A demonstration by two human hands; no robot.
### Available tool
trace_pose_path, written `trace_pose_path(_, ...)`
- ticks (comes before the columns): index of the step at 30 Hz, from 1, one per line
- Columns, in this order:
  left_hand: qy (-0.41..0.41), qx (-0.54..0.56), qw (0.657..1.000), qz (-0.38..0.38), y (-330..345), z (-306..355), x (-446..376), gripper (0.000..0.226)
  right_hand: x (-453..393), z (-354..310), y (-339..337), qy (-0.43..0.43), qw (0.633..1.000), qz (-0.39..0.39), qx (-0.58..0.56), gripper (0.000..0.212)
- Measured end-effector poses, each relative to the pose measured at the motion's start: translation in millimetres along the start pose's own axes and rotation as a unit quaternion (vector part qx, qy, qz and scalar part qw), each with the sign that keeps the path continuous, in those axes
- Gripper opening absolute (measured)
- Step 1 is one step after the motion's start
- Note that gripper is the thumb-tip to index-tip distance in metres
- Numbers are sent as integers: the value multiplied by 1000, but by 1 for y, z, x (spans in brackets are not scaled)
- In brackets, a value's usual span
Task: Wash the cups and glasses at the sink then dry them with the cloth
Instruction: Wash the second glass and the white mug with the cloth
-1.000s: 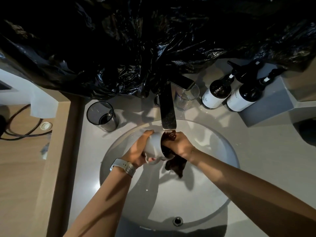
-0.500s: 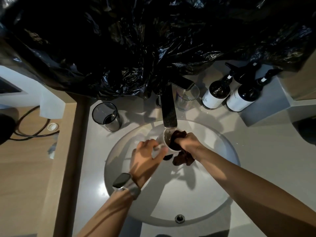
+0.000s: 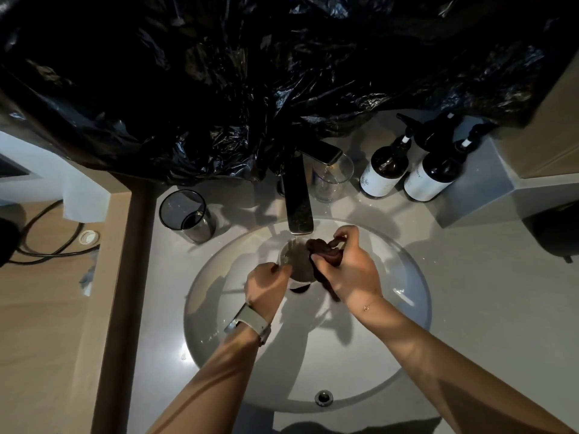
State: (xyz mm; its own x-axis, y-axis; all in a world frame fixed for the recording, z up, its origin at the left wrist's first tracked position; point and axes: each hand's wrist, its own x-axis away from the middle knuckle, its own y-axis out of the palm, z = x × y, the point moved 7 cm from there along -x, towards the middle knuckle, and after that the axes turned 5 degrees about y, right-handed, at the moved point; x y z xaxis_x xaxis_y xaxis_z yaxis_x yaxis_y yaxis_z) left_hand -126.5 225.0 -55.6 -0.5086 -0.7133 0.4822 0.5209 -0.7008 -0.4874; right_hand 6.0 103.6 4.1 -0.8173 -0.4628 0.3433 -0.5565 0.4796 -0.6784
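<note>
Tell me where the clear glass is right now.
In the head view the clear glass stands on the counter behind the sink, just right of the tap and left of the two bottles.

Left hand (image 3: pixel 266 285) grips cup (image 3: pixel 296 261); right hand (image 3: pixel 349 270) pinches cloth (image 3: pixel 322 250).

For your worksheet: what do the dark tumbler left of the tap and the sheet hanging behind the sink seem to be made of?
Dark tumbler: smoked glass or clear plastic, glossy; you can see through its wall. Sheet: thin black plastic film, shiny, crinkled with sharp highlights.
</note>
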Motion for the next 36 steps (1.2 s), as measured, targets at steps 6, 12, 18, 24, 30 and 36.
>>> trace_pose_path(6,-13,64,998,-16,12,0,3,49,-12,-28,33,-149,952,-120,237,40)
trace_pose_path(12,-3,32,999,-8,13,1,8,36,-14,-34,60,-174,906,-223,314,16)
trace_pose_path(18,-28,86,996,-19,15,-8,8,49,-21,-27,72,-147,894,-313,286,19)
trace_pose_path(24,-37,67,996,-42,22,-8,2,36,-17,-6,42,-154,937,-238,205,30)
trace_pose_path(30,-83,134,982,-104,30,-15,6,32,-7,48,-9,89,915,-126,-373,13)
trace_pose_path(36,-191,199,941,-198,34,-17,10,38,-6,79,3,188,825,-153,-510,14)
